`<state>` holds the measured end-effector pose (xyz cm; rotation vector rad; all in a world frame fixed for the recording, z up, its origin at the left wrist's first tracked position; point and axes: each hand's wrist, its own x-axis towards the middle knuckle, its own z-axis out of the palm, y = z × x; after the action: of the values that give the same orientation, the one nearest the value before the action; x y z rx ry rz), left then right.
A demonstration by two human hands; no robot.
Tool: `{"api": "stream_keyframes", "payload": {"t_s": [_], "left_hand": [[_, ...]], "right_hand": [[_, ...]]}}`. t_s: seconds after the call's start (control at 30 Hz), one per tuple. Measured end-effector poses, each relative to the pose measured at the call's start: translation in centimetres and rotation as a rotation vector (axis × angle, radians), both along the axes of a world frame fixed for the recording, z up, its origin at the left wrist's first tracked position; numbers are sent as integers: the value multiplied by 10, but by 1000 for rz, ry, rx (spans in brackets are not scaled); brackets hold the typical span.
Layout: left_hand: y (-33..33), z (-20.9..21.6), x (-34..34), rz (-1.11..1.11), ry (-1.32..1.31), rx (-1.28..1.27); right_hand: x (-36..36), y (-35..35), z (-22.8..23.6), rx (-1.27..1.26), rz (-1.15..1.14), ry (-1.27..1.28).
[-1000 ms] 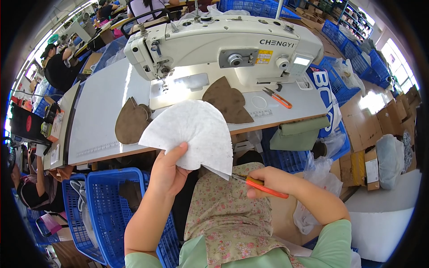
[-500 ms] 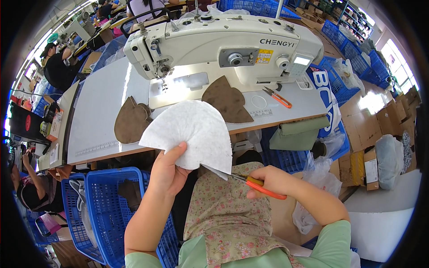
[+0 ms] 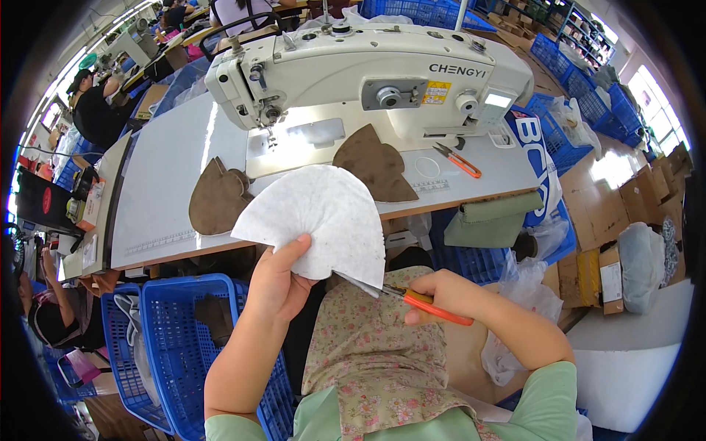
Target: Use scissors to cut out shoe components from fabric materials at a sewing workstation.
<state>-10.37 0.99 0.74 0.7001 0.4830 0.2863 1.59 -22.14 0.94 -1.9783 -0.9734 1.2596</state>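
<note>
A white, felt-like fabric piece [image 3: 323,213] with a rounded outline is pinched in my left hand [image 3: 287,273], thumb on top and fingers underneath. My right hand [image 3: 445,294] is wrapped round orange-handled scissors [image 3: 434,309]. Their blades meet the lower right corner of the white piece, where its edge lies partly over them. Two stacks of brown, lobed fabric pieces lie on the sewing table: one brown stack [image 3: 215,198] left of the white piece, the other brown stack [image 3: 375,165] behind it to the right.
A white sewing machine [image 3: 353,73] spans the table's far side. Orange thread snips [image 3: 460,160] lie at the table's right. Blue baskets [image 3: 187,353] stand below on the left, and green folded fabric [image 3: 485,224] hangs at the right edge. Other people work at the far left.
The white piece has shifted very slightly right. The scissors' blades show less and sit nearer the piece's corner. Both hands keep their hold.
</note>
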Motion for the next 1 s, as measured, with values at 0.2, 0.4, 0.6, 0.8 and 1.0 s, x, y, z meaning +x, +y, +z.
{"api": "stream_keyframes", "payload": {"t_s": [0.2, 0.4, 0.6, 0.8, 1.0], "left_hand": [[-1, 1, 0, -6, 6, 0], [0, -1, -1, -20, -2, 10], [0, 0, 0, -27, 0, 16], [0, 1, -1, -34, 5, -4], [0, -3, 1, -40, 6, -15]], "right_hand": [[1, -1, 3, -37, 12, -39], [3, 4, 5, -20, 61, -80], [3, 5, 6, -7, 48, -54], [5, 4, 8, -82, 27, -5], [5, 3, 5, -96, 23, -32]]}}
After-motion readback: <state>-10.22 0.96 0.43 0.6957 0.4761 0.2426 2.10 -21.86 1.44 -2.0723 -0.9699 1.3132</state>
